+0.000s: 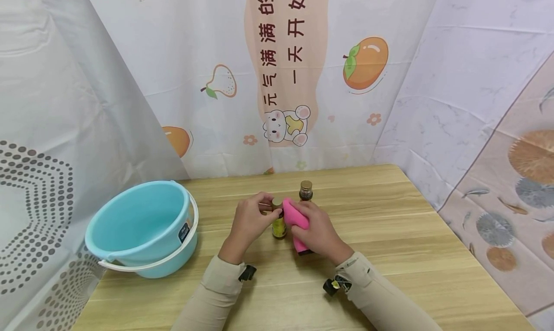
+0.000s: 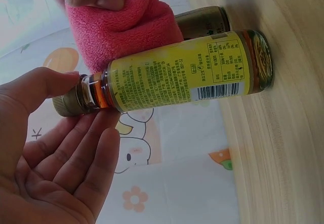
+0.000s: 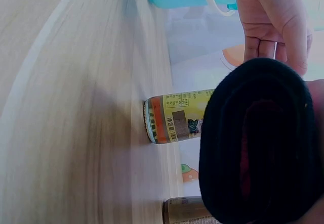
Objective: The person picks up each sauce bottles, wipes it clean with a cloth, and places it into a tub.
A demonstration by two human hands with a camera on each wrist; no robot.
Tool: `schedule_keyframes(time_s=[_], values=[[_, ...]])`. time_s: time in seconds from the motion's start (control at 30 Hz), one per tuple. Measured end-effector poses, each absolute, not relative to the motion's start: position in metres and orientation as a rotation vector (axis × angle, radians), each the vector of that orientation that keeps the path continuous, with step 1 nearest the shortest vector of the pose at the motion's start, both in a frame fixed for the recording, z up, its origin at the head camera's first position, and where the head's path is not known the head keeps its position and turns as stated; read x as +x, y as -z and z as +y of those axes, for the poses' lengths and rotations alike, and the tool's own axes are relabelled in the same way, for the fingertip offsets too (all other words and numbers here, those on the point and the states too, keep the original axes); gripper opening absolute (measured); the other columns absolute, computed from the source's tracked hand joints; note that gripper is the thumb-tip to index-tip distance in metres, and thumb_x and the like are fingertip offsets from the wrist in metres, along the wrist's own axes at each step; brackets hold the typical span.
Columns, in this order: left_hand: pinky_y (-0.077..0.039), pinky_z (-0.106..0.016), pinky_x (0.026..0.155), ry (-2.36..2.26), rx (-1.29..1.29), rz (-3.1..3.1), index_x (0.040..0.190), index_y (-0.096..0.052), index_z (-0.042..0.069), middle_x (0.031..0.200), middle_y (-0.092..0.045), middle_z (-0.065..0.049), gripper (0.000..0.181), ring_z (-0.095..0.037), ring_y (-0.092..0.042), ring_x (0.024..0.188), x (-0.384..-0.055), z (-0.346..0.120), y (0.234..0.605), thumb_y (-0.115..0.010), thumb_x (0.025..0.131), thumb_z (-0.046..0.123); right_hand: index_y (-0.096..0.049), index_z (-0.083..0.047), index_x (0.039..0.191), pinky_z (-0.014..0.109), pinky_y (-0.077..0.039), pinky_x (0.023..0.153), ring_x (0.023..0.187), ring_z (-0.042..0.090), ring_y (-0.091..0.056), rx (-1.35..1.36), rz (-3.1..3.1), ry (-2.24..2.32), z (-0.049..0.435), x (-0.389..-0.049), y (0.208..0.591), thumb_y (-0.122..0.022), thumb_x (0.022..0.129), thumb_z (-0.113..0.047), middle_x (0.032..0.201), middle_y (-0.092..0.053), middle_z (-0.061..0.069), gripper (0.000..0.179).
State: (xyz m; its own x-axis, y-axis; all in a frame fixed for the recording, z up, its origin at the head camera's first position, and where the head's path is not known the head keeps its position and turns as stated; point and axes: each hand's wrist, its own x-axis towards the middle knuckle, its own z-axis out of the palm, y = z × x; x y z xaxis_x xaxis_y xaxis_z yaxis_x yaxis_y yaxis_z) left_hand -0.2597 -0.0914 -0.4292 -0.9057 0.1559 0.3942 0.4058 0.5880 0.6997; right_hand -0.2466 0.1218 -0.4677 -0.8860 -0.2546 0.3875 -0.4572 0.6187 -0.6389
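A small glass bottle [image 2: 177, 75] with a yellow label and a gold cap stands upright on the table. My left hand [image 1: 253, 217] holds it by the cap and neck, thumb on one side and fingertips on the other. In my right hand [image 1: 318, 230] is a folded pink towel [image 2: 121, 24], pressed close against the bottle's upper part. The towel's dark end [image 3: 258, 138] faces the right wrist camera and covers much of that bottle there. Just behind my right hand stands a second bottle [image 1: 306, 190] with a gold cap, its lower part hidden in the head view.
A light blue bucket [image 1: 186, 247] with a white handle stands at the table's left side. The wooden table [image 1: 381, 210] ends at a printed curtain [image 1: 207, 42] at the back, with more curtains left and right.
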Motion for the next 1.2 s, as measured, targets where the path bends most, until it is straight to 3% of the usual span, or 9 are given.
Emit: schedule_keyframes(time_s=[0.67, 1.2], values=[[-0.064, -0.032, 0.072, 1.21, -0.46, -2.527, 0.112, -0.075, 0.013, 0.098, -0.079, -0.001, 0.029, -0.011, -0.077, 0.082, -0.259, -0.09, 0.429, -0.085, 0.086, 0.023, -0.059, -0.018, 0.147, 0.028, -0.05, 0.063, 0.086, 0.016, -0.057, 0.553, -2.724, -1.105, 0.121, -0.251, 0.478, -0.076, 0.083, -0.018, 0.129, -0.068, 0.012, 0.067], [-0.065, -0.038, 0.078, 1.2, -0.491, -2.508, 0.114, -0.075, 0.009, 0.102, -0.078, -0.005, 0.033, -0.017, -0.076, 0.093, -0.26, -0.09, 0.429, -0.085, 0.087, 0.025, -0.065, -0.01, 0.141, 0.029, -0.053, 0.065, 0.083, 0.016, -0.06, 0.53, -2.789, -1.075, 0.119, -0.251, 0.483, -0.079, 0.08, -0.018, 0.123, -0.07, 0.014, 0.063]])
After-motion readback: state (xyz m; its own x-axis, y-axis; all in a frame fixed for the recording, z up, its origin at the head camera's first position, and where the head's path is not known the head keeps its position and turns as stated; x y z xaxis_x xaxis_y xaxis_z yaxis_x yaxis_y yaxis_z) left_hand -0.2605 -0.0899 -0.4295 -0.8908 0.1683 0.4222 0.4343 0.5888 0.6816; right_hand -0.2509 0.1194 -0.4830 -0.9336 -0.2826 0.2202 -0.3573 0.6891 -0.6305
